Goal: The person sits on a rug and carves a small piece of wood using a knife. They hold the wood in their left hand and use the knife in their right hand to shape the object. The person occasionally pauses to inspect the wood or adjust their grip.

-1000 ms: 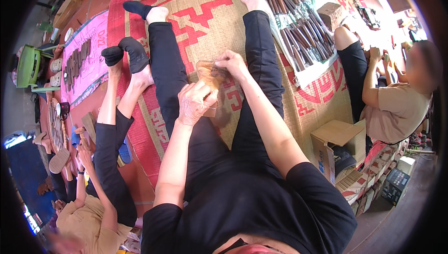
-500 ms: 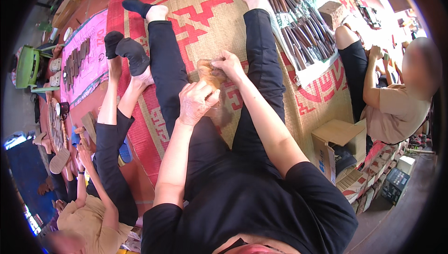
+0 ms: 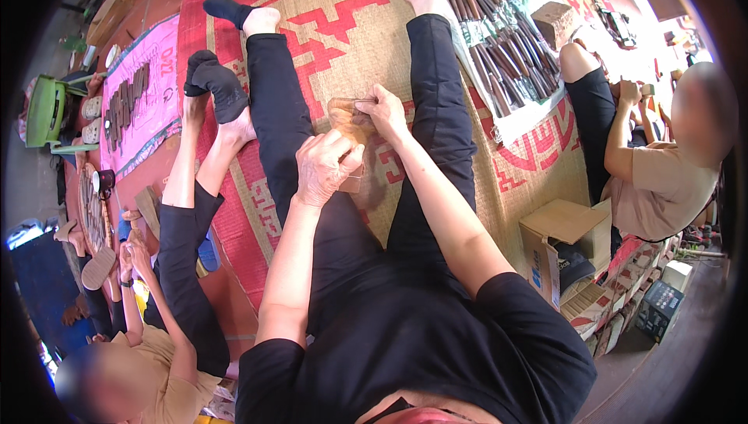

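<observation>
The lower part of the brown piece [image 3: 348, 120] is hidden behind the left hand [image 3: 326, 167], so its full shape cannot be made out; it looks like a flat, light wooden or hide-like piece, but its material cannot be told. A small pale block [image 3: 352, 184] is partly seen under the left hand. The faces of the two people nearby are blurred, and the picture's rim is cut off in black.

The ground is covered by a woven mat [image 3: 343, 26] with a red pattern on tan. The person is seated on it with legs stretched out in black trousers. On the right, dark sticks [image 3: 499, 42] are laid in rows on a white sheet [image 3: 518, 116]. A pink sheet [image 3: 148, 89] with more dark pieces is spread on the left, beside a green chair [image 3: 43, 108]. An open cardboard box [image 3: 561, 237] is set near the right knee, just in front of a seated person in a beige shirt [image 3: 658, 190]. Another person's legs are stretched along the left side.

The brown piece is held above the mat between the thighs. The right hand [image 3: 386, 112] is closed on its upper right edge, fingers curled over it. The left hand is clenched into a loose fist against the piece's lower side; whether something is pinched inside that fist cannot be told.
</observation>
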### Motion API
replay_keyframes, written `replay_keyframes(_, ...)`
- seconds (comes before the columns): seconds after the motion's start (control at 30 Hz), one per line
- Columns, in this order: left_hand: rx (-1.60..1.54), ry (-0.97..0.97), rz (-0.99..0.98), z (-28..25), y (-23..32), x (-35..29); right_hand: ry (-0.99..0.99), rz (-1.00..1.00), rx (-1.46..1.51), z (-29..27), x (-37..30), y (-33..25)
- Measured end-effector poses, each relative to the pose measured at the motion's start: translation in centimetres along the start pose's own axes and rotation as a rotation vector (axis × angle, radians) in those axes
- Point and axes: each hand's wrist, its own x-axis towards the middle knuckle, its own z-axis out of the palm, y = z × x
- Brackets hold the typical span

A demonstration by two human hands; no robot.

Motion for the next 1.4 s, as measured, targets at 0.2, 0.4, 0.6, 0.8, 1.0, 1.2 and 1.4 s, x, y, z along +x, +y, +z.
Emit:
replay_keyframes(0.2, -0.044, -0.002, 0.044, 0.3, 0.3, 0.3, 0.281, 0.068, -0.073, 1.4, 2.4, 1.2)
replay_keyframes(0.4, -0.011, 0.014, 0.000, 0.1, -0.2, -0.2, 0.069, 0.104, 0.261, -1.0, 1.2, 1.3)
replay_keyframes(0.6, -0.047, 0.011, -0.007, 0.0, 0.4, 0.2, 0.176, 0.035, -0.037, 1.1, 1.1, 0.5)
replay_keyframes(0.8, -0.028, 0.020, 0.024, 0.4, 0.3, -0.1, 0.274, 0.223, 0.320, 0.6, 3.4, 4.3)
replay_keyframes(1.0, -0.018, 0.004, -0.025, 0.0, -0.1, -0.1, 0.027, 0.096, 0.389, 0.5, 0.0, 3.2)
replay_keyframes(1.2, -0.017, 0.001, -0.015, 0.1, -0.5, 0.3, 0.293, 0.070, -0.007, 1.1, 1.7, 1.1)
replay_keyframes(1.4, -0.072, 0.065, -0.090, 0.1, -0.7, -0.1, 0.125, 0.224, 0.499, -0.9, 1.2, 2.3)
